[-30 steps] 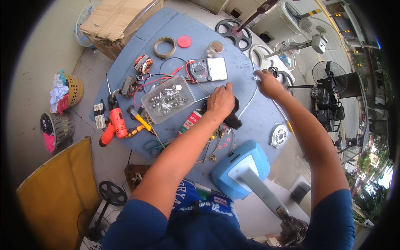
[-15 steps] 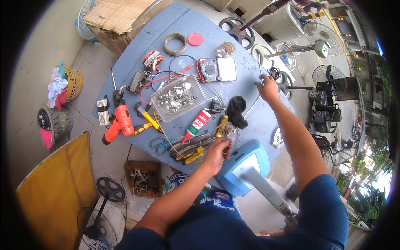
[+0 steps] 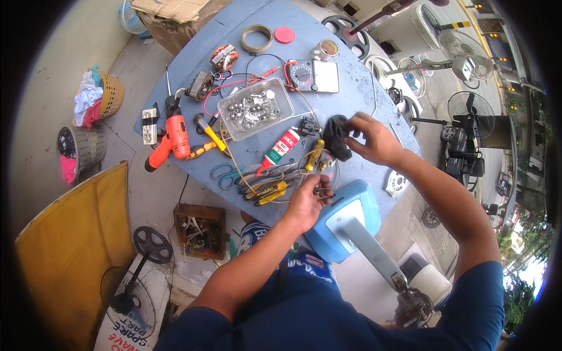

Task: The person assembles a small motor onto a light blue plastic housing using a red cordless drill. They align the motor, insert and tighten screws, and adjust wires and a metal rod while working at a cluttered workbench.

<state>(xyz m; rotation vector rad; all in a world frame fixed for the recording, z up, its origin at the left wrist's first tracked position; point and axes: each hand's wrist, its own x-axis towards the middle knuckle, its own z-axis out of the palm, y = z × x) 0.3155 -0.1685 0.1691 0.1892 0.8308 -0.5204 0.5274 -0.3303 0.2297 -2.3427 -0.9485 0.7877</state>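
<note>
My left hand (image 3: 308, 205) is closed, palm up, at the near edge of the table, between the tools and the blue fan housing (image 3: 345, 213). A small metallic bit shows at its fingertips; its kind cannot be made out. My right hand (image 3: 377, 139) reaches in from the right, its thumb and fingers curled on the right edge of a crumpled black cloth (image 3: 336, 136). Just left of the cloth lie a yellow-handled screwdriver (image 3: 314, 155) and a black plastic part (image 3: 308, 125). A red, white and green glue bottle (image 3: 281, 147) rests on the pliers and other tools.
A clear tub of small metal parts (image 3: 256, 110) sits mid-table, beside an analog multimeter (image 3: 303, 76). An orange drill (image 3: 177, 137) lies at left. Thin rods (image 3: 374, 90) lie at right. A wooden tool box (image 3: 200, 231) stands below; fans (image 3: 465, 50) stand to the right.
My right hand has left the thin rod at the far right and come nearer, to the black cloth. The left hand stays closed near the tools. The whole view has shifted slightly.
</note>
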